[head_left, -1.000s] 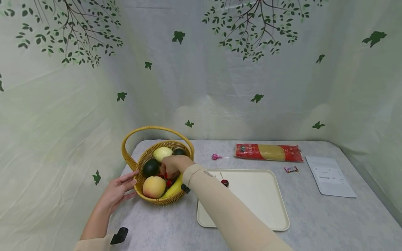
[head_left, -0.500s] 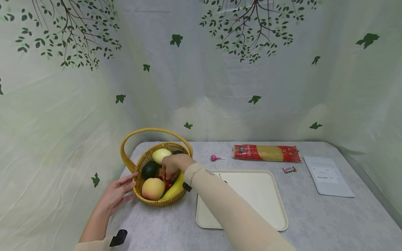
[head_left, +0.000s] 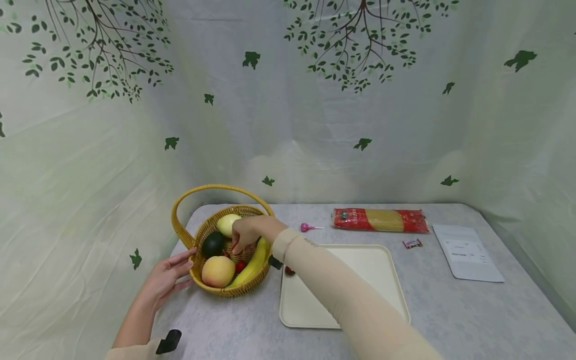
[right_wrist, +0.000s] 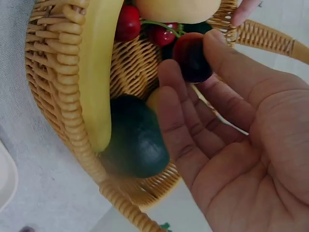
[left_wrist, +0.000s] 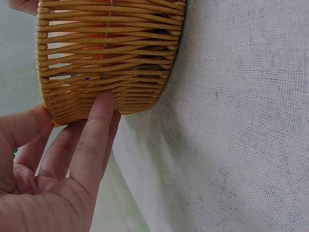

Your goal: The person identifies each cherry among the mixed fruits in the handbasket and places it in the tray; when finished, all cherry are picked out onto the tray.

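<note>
A yellow wicker basket (head_left: 229, 292) stands at the table's left, holding a peach (head_left: 218, 271), a banana (head_left: 255, 265), a dark green avocado-like fruit (right_wrist: 135, 137), another such fruit (head_left: 213, 245), a pale yellow fruit (head_left: 227, 225) and red cherries (right_wrist: 128, 24). Over the basket, my right hand (head_left: 249, 232) pinches a dark red cherry (right_wrist: 193, 58) between thumb and fingertips, its green stem showing in the right wrist view. My left hand (head_left: 170, 277) touches the basket's left side, its fingers (left_wrist: 94, 135) lying straight against the outer weave. Whether the thumb reaches inside is hidden.
Right of the basket lies a cream tray (head_left: 378, 265), partly under my right forearm, with a dark cherry (head_left: 289, 271) at its left edge. Behind are a pink lollipop (head_left: 306, 227) and a pasta packet (head_left: 380, 220). A wrapped candy (head_left: 412, 243) and white sheet (head_left: 468, 252) lie right.
My right hand has lifted slightly from among the cherries, its forearm shifting rightward. That uncovers a cherry at the tray's left edge and hides the one seen before. My left hand stays on the basket.
</note>
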Motion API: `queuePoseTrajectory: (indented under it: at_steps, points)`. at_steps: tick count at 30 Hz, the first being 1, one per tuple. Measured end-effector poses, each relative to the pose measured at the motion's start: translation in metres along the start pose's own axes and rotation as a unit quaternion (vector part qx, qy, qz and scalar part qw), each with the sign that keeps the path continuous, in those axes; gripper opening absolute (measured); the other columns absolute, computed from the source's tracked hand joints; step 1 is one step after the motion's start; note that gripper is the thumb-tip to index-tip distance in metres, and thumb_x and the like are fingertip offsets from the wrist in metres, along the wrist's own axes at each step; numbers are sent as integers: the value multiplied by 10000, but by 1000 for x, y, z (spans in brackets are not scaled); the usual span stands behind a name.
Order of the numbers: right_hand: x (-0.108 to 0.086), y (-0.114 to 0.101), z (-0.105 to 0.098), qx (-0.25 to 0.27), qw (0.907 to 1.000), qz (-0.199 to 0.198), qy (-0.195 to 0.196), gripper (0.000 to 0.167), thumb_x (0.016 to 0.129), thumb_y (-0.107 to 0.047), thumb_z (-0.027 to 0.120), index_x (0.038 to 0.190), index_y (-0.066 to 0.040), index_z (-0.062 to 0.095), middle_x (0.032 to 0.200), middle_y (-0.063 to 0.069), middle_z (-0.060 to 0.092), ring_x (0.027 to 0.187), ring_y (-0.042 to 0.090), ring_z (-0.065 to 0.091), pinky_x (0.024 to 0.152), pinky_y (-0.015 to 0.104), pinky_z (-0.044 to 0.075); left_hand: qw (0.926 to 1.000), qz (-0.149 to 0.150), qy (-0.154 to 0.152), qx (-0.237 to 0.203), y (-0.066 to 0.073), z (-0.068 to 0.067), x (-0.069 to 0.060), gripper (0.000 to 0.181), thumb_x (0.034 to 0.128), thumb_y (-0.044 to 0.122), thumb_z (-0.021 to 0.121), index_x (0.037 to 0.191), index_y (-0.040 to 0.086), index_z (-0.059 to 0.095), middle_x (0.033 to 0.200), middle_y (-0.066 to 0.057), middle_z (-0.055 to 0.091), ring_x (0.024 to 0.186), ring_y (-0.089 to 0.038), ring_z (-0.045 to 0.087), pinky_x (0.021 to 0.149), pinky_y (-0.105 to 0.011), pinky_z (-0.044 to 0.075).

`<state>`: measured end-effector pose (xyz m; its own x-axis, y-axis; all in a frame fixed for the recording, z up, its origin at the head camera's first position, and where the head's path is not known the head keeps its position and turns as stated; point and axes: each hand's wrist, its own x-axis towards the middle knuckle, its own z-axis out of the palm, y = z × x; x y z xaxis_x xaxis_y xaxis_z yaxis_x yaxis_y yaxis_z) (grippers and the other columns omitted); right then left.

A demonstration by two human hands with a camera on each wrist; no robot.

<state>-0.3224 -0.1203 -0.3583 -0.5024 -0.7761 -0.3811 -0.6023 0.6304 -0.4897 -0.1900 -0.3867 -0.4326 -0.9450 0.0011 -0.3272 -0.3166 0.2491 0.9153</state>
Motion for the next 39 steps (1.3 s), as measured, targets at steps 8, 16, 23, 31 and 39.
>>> queuePoseTrajectory:
  at_steps: [8,16,23,31,39]
  points:
    - [-17,5,-3,-14,9976,-657,213,174,1009,-233,783,1106,-95,740,958,30,735,770,93,604,677,176,498,10000,2,-5,-11,-1,0,0,658,1133,276,570,1694,58,304,1768,-254,205,1097,141,577,970,-294,627]
    - [-42,12,-5,-34,9925,-1183,298,208,1013,-188,774,1198,-95,759,969,-44,727,837,49,604,721,166,508,10000,28,-10,-41,-2,-1,0,657,1133,268,572,1691,46,306,1767,-253,206,1092,144,589,975,-301,628]
    - [-79,22,-5,81,9907,-1269,478,197,995,-195,799,1181,-159,749,1032,-51,720,930,86,637,790,186,520,10000,62,-21,-29,-2,1,0,655,1136,260,566,1692,41,299,1764,-259,209,1113,140,586,971,-301,629]
    - [-125,48,-1,808,9880,-1178,594,227,965,-98,812,1173,-153,739,1131,11,722,941,124,719,843,230,605,9999,112,-45,-42,-2,5,-2,668,1129,255,581,1692,34,296,1763,-251,218,1118,153,566,978,-303,627]
    - [-158,88,8,1133,9877,-637,865,205,951,-212,848,1114,-196,724,1022,-36,728,911,157,709,815,267,607,9998,180,-41,-73,-2,11,-3,641,1132,201,569,1684,13,303,1753,-261,241,1149,121,573,982,-307,627]
